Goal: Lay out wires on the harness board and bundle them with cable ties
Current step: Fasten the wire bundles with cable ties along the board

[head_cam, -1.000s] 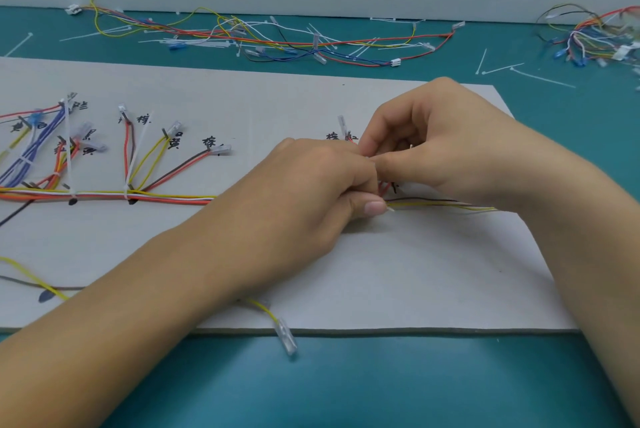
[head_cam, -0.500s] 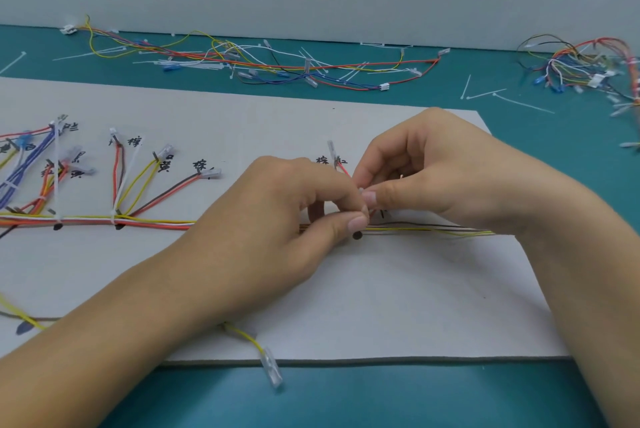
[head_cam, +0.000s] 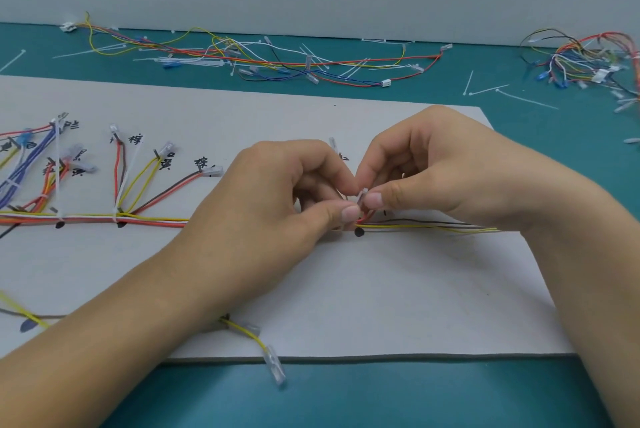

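Observation:
A grey harness board (head_cam: 346, 296) lies on the teal table, with black labels and dots drawn on it. Along it runs a trunk of coloured wires (head_cam: 90, 219), tied at two points on the left with white cable ties (head_cam: 58, 164). My left hand (head_cam: 277, 199) and my right hand (head_cam: 426, 171) meet at the board's middle. Their thumbs and forefingers pinch a small white cable tie (head_cam: 362, 198) around the red and yellow wires just above a black dot (head_cam: 359, 232). Thin yellow and black wires (head_cam: 443, 226) run on to the right under my right hand.
A loose harness with white ties (head_cam: 259, 58) is strewn along the far table edge by the wall. Another tangle of wires (head_cam: 588, 64) sits far right, with spare ties (head_cam: 491, 90) beside it. A yellow wire with a clear terminal (head_cam: 275, 367) hangs over the board's near edge.
Both hands have stayed together at the same spot on the trunk, fingers shifting slightly on the tie. The camera has tilted, so the board sits lower in view.

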`<state>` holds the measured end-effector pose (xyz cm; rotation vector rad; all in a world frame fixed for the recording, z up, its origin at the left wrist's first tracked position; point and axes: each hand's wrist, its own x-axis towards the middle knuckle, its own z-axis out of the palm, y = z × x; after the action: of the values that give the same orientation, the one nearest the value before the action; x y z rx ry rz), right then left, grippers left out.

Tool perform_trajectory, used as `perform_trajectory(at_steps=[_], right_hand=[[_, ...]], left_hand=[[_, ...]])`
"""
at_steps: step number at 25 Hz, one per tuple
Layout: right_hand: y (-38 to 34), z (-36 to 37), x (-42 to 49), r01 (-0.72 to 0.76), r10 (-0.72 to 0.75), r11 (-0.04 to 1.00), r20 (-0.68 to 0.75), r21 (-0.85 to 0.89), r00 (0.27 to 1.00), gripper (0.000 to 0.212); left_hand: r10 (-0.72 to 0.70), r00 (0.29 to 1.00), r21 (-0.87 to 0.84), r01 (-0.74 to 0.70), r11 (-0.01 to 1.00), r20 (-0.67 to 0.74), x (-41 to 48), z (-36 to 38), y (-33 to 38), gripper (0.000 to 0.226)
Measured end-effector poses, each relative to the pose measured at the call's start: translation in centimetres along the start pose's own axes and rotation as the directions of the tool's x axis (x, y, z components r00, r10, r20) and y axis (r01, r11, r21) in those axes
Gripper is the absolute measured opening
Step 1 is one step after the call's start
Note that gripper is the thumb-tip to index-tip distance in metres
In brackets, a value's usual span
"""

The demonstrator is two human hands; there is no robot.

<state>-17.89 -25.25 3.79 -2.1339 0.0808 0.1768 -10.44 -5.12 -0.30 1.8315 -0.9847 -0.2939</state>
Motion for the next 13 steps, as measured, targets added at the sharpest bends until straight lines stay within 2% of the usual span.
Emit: perform_trajectory(at_steps=[13], right_hand=[[-0.01,0.04,-0.01,0.043,-0.043,0.999,-0.017,-0.013,0.999,0.009]], left_hand=[[-0.004,0.998,0.029,0.003,1.0,0.058,0.02,0.23,0.25,0.038]])
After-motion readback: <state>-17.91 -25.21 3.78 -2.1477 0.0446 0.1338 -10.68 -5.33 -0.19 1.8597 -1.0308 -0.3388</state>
